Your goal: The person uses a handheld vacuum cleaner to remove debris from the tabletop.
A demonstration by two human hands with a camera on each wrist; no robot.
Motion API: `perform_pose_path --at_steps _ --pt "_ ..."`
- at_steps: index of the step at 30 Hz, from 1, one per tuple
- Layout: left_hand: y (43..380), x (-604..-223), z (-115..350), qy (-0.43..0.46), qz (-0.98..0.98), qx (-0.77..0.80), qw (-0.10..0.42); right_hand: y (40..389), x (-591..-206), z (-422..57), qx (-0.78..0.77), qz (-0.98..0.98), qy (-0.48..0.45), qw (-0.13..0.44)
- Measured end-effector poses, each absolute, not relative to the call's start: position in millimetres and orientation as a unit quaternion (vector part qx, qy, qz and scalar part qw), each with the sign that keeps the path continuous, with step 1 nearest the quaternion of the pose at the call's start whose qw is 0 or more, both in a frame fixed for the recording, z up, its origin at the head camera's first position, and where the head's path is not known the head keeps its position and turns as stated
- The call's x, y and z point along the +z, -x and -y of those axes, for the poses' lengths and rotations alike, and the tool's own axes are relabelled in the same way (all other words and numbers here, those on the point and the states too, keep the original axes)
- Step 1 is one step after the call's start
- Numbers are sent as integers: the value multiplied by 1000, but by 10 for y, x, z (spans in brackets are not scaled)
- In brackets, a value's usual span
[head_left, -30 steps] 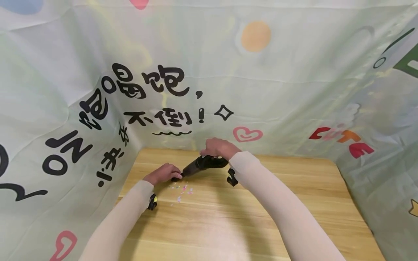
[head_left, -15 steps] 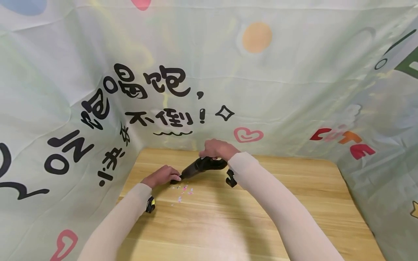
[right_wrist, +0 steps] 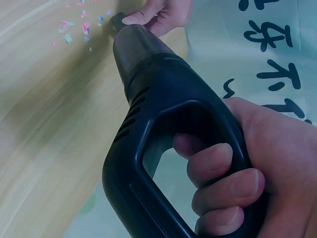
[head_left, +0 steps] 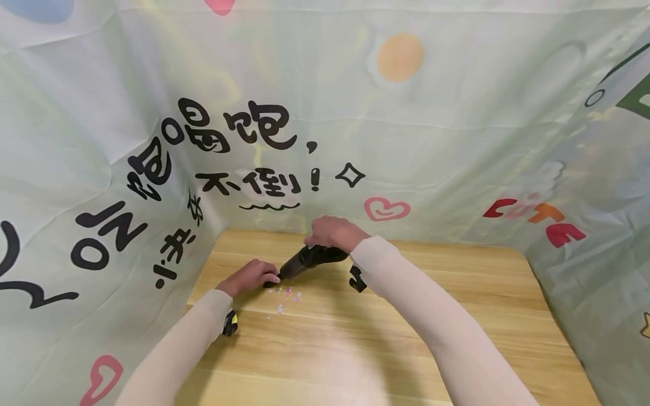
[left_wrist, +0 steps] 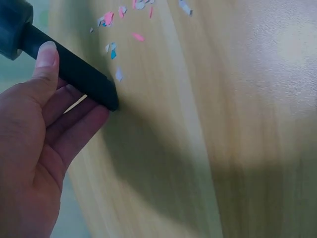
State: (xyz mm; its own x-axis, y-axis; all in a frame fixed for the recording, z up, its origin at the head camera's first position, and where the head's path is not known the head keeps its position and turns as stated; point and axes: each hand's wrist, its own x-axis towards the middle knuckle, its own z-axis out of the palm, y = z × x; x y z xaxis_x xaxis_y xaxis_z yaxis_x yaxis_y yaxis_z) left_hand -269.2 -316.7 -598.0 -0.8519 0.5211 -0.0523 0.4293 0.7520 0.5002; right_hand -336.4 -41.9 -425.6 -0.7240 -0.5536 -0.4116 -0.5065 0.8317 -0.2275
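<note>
Black Chinese lettering was legible on the pale cloth (head_left: 457,129) along the left and far sides. Upper row, left to right: 吃饱 (head_left: 149,169) on the left side, then 喝饱 (head_left: 274,127) from the corner onto the far side, closed by a comma (head_left: 311,147). Lower row: 快乐 (head_left: 175,248) on the left side, 不倒 (head_left: 269,183) plus exclamation mark (head_left: 315,179) on the far side. The right wrist view repeated 乐 and 不, turned sideways. On the right side, coloured letters (head_left: 544,213) included a red C and an orange T; faint pink one between them, and last red one, uncertain. White mark on green patch (head_left: 635,97), far right: cut off, unread
</note>
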Motion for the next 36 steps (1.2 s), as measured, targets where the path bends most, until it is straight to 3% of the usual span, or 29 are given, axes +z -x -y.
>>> perform_pose_path --at_steps 18,36 --pt "2562 -6041 3011 -227 -920 305 93 3240 -4096 422 -1 -933 300 197" --pt "2652 -6100 2778 -234 -917 316 71 3250 -4067 229 28 -937 305 167"
